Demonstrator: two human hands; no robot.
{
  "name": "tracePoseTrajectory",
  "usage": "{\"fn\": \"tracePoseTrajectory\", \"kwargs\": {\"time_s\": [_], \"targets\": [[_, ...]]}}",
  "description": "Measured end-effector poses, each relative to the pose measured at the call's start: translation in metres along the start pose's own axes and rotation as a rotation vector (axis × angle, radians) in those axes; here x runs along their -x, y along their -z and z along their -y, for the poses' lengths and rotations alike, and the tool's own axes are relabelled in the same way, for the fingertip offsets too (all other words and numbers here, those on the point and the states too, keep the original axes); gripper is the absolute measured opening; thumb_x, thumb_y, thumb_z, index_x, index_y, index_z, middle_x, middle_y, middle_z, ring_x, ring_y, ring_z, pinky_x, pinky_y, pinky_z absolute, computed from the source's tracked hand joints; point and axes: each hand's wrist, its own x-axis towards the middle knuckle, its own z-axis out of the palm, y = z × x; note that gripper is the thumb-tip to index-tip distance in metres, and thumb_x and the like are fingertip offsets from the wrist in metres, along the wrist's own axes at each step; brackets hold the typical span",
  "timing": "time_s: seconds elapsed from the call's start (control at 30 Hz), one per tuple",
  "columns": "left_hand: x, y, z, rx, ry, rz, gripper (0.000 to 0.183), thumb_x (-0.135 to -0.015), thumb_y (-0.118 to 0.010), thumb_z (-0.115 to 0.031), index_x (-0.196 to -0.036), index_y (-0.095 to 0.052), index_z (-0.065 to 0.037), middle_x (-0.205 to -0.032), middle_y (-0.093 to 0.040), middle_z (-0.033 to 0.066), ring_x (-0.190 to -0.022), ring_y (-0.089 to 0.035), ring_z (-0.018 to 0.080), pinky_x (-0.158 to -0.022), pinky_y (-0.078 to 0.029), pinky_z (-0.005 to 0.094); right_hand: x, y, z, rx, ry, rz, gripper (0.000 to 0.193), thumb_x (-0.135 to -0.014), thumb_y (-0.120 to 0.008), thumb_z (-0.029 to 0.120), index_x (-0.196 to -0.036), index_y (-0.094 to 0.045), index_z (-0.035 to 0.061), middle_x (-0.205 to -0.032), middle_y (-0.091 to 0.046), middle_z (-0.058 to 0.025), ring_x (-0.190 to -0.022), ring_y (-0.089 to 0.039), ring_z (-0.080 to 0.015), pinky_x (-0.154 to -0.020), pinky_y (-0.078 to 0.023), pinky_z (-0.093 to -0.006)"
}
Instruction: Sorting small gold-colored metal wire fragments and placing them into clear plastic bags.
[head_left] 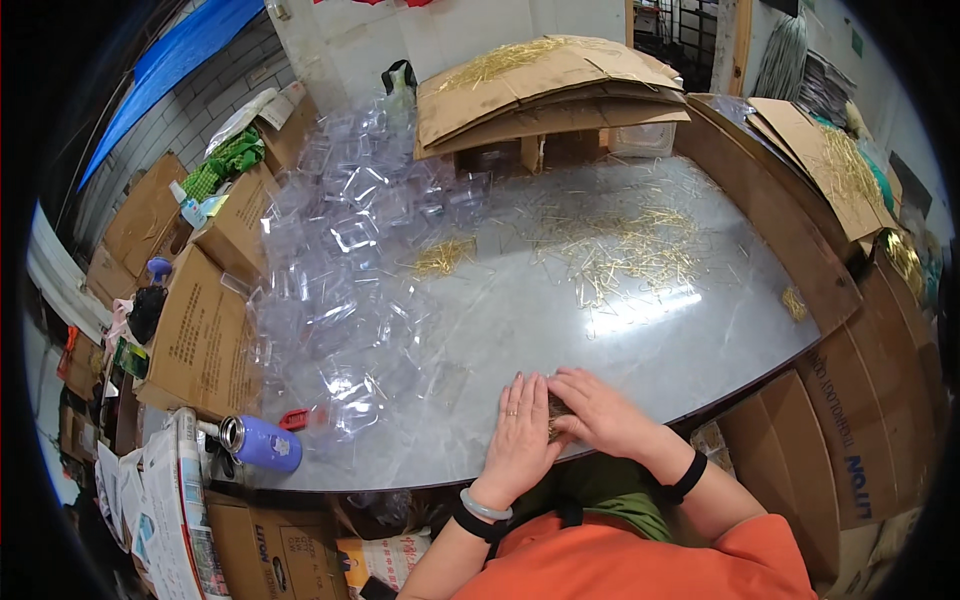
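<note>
At the near edge of the grey table, my left hand [520, 425] and my right hand [600, 410] press together from either side. Between the palms is a small bundle of thin gold wire pieces [556, 412], mostly covered by my fingers. My left fingers lie straight along it, while the right hand curls over its other side. Beyond my hands, a loose spread of gold wire pieces [640, 255] lies on the table [500, 330]. A smaller heap of them [444, 257] sits further left.
Many clear plastic boxes [350, 240] cover the table's left side. A purple bottle [268, 444] lies by the near left corner, beside a red clip-like item [293, 420]. Cardboard sheets [550, 85] are stacked at the back. A cardboard wall [770, 215] borders the right.
</note>
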Motion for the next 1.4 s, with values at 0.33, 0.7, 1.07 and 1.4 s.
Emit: {"fn": "tracePoseTrajectory", "kwargs": {"time_s": [0.33, 0.7, 1.07, 1.4], "targets": [[0.0, 0.005, -0.001, 0.017, -0.056, 0.035, 0.072, -0.093, -0.071, -0.031, -0.148, -0.042, 0.004, -0.143, -0.051, 0.0181, -0.139, -0.043, 0.0421, -0.119, -0.031, 0.0561, 0.028, 0.03, 0.02, -0.101, -0.309, -0.062, 0.072, -0.093, -0.073, 0.029, -0.147, -0.04, -0.0057, -0.146, -0.044, -0.0289, -0.137, -0.042, -0.047, -0.115, -0.037, -0.0519], [0.001, 0.001, 0.004, 0.026, -0.047, 0.045, 0.093, -0.082, -0.082, -0.029, -0.154, -0.032, 0.003, -0.15, -0.045, 0.0224, -0.14, -0.042, 0.044, -0.119, -0.033, 0.054, 0.013, -0.011, 0.028, -0.326, -0.241, -0.149, 0.069, -0.097, -0.067, 0.024, -0.152, -0.035, -0.0042, -0.159, -0.032, -0.0284, -0.148, -0.033, -0.0448, -0.121, -0.03, -0.0517], [0.006, 0.011, 0.014, 0.317, -0.019, 0.023, 0.122, -0.07, -0.092, -0.035, -0.16, -0.019, 0.002, -0.159, -0.031, 0.0269, -0.143, -0.036, 0.0462, -0.118, -0.035, 0.0521, 0.002, 0.006, 0.0, -0.065, 0.076, 0.133, 0.063, -0.082, -0.08, 0.019, -0.137, -0.054, 0.002, -0.134, -0.061, -0.0192, -0.128, -0.054, -0.0378, -0.11, -0.044, -0.0473], [0.013, 0.043, 0.001, 0.109, 0.341, 0.102, 0.061, -0.078, -0.087, -0.02, -0.128, -0.06, 0.002, -0.121, -0.057, 0.0196, -0.107, -0.062, 0.0389, -0.089, -0.053, 0.0455, -0.003, 0.016, 0.015, 0.086, 0.119, 0.048, 0.067, -0.085, -0.078, 0.027, -0.141, -0.05, 0.0025, -0.142, -0.055, -0.0146, -0.132, -0.052, -0.0353, -0.113, -0.043, -0.0442]]}}
